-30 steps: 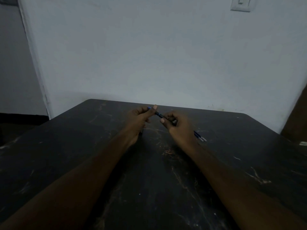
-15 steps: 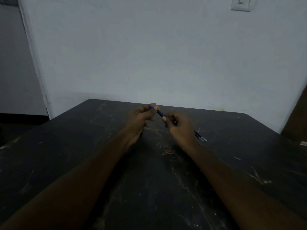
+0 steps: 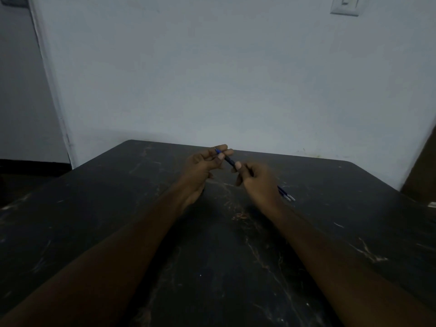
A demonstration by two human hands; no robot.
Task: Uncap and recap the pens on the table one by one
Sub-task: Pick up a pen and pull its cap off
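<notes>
A thin blue pen (image 3: 228, 159) is held between both hands above the far middle of the dark table (image 3: 118, 208). My left hand (image 3: 203, 168) pinches its upper left end, where a blue tip shows between thumb and fingers. My right hand (image 3: 257, 180) grips the lower right part of the barrel. Whether the cap is on or off is too small to tell. More pens (image 3: 286, 194) lie on the table just right of my right hand, partly hidden behind it.
The table has a scratched black top and stands against a pale wall. A small light object (image 3: 432, 204) lies at the table's right edge. A light switch (image 3: 345, 5) is on the wall at the upper right.
Both hands have lifted slightly and the left hand's fingers have shifted on the pen's upper end. The pens lying on the table have not moved.
</notes>
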